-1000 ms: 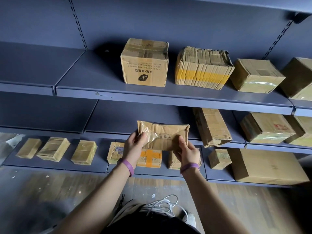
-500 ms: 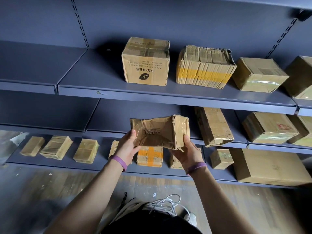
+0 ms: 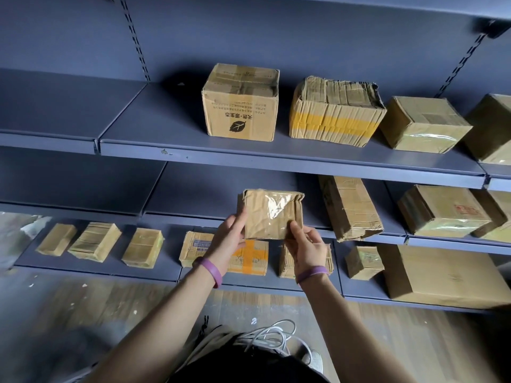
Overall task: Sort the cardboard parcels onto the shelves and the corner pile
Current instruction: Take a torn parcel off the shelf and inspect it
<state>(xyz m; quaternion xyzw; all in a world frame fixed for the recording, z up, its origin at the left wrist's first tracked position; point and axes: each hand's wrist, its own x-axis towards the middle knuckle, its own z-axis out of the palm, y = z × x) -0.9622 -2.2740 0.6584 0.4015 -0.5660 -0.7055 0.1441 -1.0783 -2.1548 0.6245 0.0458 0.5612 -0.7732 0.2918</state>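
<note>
1. A tall, dark grey-blue metal rack (image 3: 276,37) covers the wall. It has three shelves: a top shelf (image 3: 166,128), a middle shelf (image 3: 207,194) and a bottom shelf (image 3: 166,261).
2. Under the rack is a worn wood floor (image 3: 83,313) with pale specks on it.
3. One big box (image 3: 442,275) lies flat at the right end of the bottom shelf.
4. Four boxes stand in a row on the top shelf: a leaf box (image 3: 240,106) with a black leaf, a crumpled stripe box (image 3: 334,114) with a yellow band, a taped box (image 3: 423,125), and a corner box (image 3: 495,128) cut off by the picture's edge.
5. Three boxes sit on the right of the middle shelf: a long box (image 3: 349,207) whose front end hangs over the edge, a stamp box (image 3: 442,211) with a red mark, and a far box (image 3: 500,205) partly hidden behind it.
6. Seven small parcels (image 3: 95,241) lie in a row on the bottom shelf, left of the big box. One, the cross parcel (image 3: 250,258), has orange tape.
7. A bunch of white cable (image 3: 271,333) lies on the floor by the person's feet.
8. One brown parcel (image 3: 272,214) is held up in the air in front of the middle shelf. It is wrinkled, with shiny clear tape down its front.
9. The left hand (image 3: 229,239) has its grip on the parcel's lower left edge. The right hand (image 3: 307,247) has its grip on the lower right corner, thumb on the front.
10. Two purple wristbands (image 3: 213,272) are worn, one on each wrist.
</note>
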